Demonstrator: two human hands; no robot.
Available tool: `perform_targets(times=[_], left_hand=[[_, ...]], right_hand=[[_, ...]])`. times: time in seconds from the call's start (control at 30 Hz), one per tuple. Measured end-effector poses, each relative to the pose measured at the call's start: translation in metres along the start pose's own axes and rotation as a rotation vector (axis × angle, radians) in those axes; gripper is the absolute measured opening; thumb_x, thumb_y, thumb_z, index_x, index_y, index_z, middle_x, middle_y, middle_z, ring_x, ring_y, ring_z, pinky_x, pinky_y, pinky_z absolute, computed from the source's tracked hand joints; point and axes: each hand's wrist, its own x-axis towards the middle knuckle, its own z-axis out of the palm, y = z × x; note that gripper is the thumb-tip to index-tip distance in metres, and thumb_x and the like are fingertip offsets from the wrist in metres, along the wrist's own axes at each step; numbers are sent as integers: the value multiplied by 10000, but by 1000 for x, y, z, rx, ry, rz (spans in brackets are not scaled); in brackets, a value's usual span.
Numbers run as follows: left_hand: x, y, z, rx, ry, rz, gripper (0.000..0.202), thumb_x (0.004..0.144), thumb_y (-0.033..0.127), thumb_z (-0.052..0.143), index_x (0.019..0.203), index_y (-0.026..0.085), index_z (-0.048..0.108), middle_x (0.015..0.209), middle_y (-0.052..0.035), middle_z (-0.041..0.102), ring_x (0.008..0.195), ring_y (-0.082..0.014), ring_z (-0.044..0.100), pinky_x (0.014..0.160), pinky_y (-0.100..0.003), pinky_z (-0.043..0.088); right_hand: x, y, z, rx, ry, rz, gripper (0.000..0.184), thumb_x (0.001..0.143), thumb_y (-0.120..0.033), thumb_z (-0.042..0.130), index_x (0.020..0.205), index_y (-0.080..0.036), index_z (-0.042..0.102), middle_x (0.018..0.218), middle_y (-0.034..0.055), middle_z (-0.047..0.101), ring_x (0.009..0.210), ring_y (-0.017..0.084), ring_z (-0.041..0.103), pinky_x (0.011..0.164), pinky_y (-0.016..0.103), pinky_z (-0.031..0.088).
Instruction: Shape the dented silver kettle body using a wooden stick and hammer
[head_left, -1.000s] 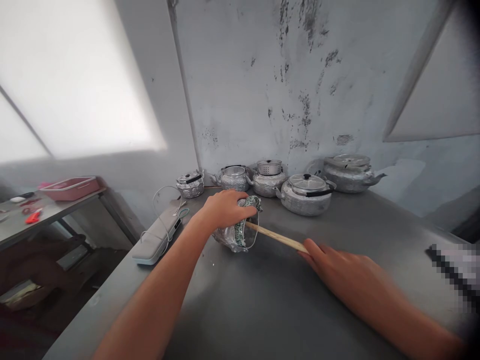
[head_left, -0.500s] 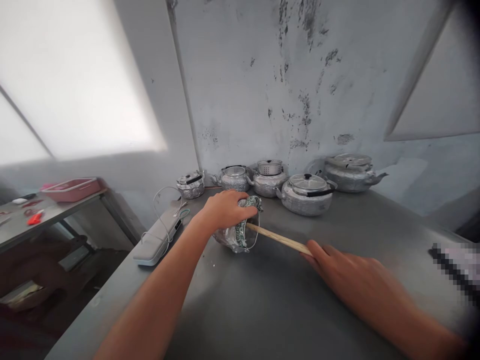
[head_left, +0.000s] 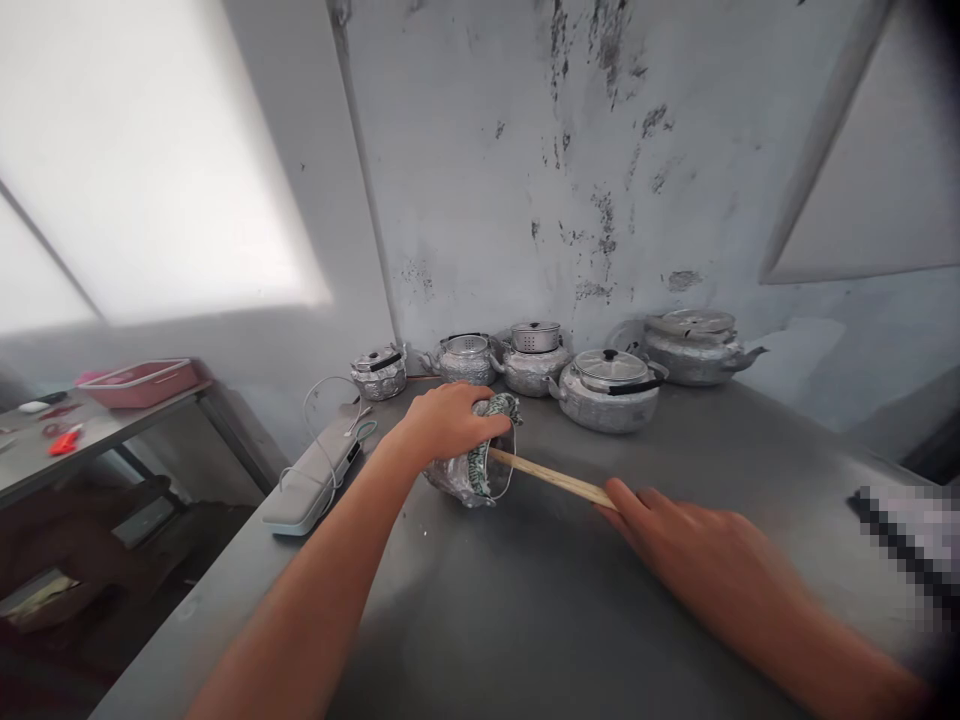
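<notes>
A silvery embossed metal pot [head_left: 448,480] lies tipped on its side on the grey table [head_left: 480,620], its opening turned to the right. My left hand [head_left: 448,415] is closed over its upper side, thumb near the rim. A green-and-white patterned cloth [head_left: 478,472] lines the rim, partly under that thumb. In my right hand [head_left: 679,525] is a wooden stick [head_left: 559,477], gripped at its near end. The stick's far end reaches into the pot's mouth, where its tip is hidden.
Several silvery kettles stand along the wall, among them a lidded kettle [head_left: 611,395] and a larger kettle [head_left: 694,355]. Left of the pot lies a pale flat case [head_left: 304,495] with a cable. A pink basket [head_left: 142,385] sits on a side table. Something blurred out [head_left: 911,545] is at right.
The view has shifted very slightly. Both hands, the pot and the stick keep nearly the same positions relative to each other.
</notes>
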Motion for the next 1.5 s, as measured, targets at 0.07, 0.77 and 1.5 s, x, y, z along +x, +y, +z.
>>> perform_targets(times=[0.07,0.77,1.5], left_hand=[[0,1,-1,-2,3,3,577,892,589,492,1349,273,649,1382,-58,653,1240,-346,605,1035,-428,462],[0,2,0,-5,2,-1,575,893,589,488,1353,279,640,1396,-56,641,1247,-348,597,1031,-432,459],[-1,6,-2,8,-15,-27,596,896,587,481,1388,276,609,1414,-63,621,1264,-338,578,1044,-431,450]], right_hand=[[0,0,1,27,6,-24,225,1047,-295,389,981,-221,591,662,-9,637,469,158,614,474,302,141],[3,-2,-1,27,-76,31,270,1051,-311,348,975,-218,589,619,-6,606,468,198,630,496,312,88],[3,-2,0,13,-84,45,223,1043,-321,392,963,-226,577,601,-19,600,466,185,627,482,312,95]])
